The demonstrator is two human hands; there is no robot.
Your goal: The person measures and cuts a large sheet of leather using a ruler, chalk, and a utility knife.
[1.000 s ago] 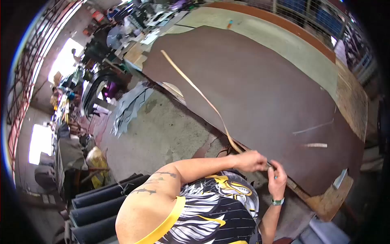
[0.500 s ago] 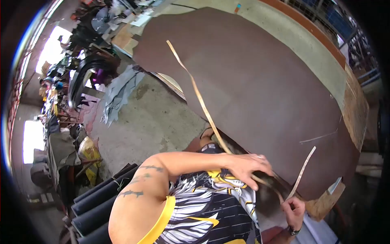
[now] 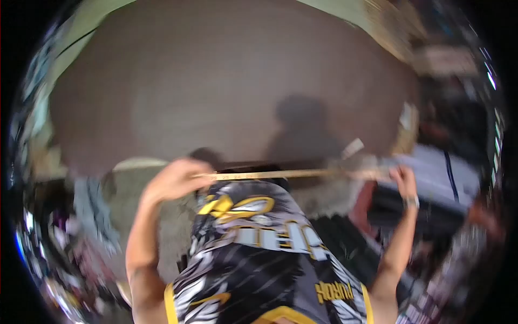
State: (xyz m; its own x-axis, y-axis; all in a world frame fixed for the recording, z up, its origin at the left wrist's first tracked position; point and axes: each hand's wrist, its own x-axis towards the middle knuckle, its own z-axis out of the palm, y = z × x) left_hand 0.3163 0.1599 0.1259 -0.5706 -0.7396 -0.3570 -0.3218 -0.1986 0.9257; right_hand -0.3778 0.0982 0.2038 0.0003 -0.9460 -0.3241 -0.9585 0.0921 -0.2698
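Note:
A yellowish measuring tape [image 3: 291, 174] with printed numbers stretches nearly level in front of my body, from one hand to the other. My left hand [image 3: 179, 179] is closed on the tape near its left end. Farther right, my right hand [image 3: 402, 180] pinches the tape's other end, and a watch sits on that wrist. Beyond the tape lies a large dark brown sheet of leather [image 3: 216, 81], its near edge just past my hands. A short pale end piece [image 3: 353, 147], blurred, shows over the leather near my right hand.
Dark rolls [image 3: 345, 243] lie low to my right. A pale grey stack [image 3: 437, 173] stands right of my right hand. Grey material [image 3: 94, 208] hangs at the left above the concrete floor [image 3: 167, 227]. The surroundings are blurred.
My view has swung round to face the leather squarely. The tape, which trailed across the leather and past my left hand, is now drawn straight between my hands, which are farther apart.

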